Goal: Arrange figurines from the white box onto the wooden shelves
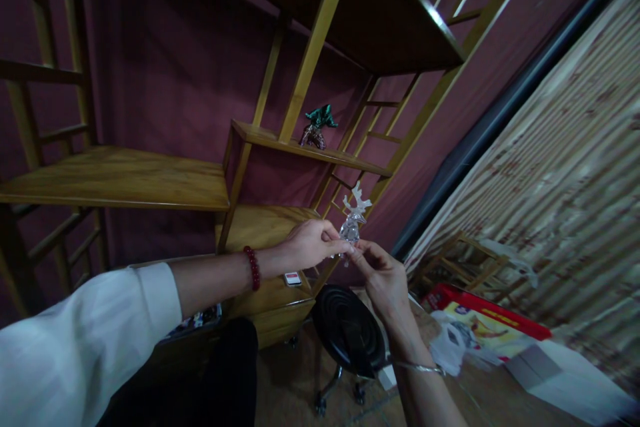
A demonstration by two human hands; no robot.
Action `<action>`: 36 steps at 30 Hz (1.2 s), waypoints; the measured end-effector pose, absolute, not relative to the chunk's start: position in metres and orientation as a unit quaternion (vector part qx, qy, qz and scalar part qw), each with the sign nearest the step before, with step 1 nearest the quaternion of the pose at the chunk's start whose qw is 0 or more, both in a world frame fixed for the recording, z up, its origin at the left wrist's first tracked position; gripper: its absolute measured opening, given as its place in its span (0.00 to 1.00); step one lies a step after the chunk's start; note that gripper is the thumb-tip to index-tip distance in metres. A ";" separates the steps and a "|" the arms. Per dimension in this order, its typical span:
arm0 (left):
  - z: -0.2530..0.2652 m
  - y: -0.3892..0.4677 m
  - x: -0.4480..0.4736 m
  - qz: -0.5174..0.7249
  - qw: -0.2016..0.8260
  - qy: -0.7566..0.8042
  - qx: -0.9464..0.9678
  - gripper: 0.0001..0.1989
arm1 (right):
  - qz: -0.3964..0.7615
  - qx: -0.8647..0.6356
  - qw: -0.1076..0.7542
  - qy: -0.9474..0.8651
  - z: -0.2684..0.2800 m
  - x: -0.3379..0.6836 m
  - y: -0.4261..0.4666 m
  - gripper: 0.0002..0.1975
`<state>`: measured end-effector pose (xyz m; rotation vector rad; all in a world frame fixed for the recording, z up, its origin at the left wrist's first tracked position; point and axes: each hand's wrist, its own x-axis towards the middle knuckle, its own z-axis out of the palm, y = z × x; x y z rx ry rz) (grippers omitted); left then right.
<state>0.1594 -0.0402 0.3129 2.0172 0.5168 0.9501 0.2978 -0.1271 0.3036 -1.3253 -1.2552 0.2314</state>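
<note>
A clear, glass-like deer figurine [352, 220] with branching antlers stands upright between my two hands. My left hand [315, 243] pinches its lower part from the left, a red bead bracelet on that wrist. From the right, the fingers of my right hand [383, 273] close on its base, and a silver bangle circles that wrist. The fingertips of both hands meet below the figurine and hide its bottom. Behind and above it, a green and brown figurine [319, 125] sits on a wooden shelf [270, 139].
A wider shelf [115, 177] is at left. Below my hands are a phone [293, 279] on a wooden cabinet [273, 310] and a round black stool [347, 330] on casters. At right lie a red-and-yellow box [490, 323], plastic bags [447, 347] and a white box [565, 373] near a striped curtain [560, 167].
</note>
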 end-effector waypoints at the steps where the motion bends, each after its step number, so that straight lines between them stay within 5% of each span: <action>1: 0.318 -0.040 0.161 0.372 0.404 0.207 0.810 0.18 | 0.096 -0.571 0.606 -0.545 0.306 0.300 -0.127 0.16; 36: 0.436 -0.040 0.202 0.400 0.299 0.188 0.846 0.12 | -0.019 -0.514 0.657 -0.551 0.411 0.352 -0.087 0.18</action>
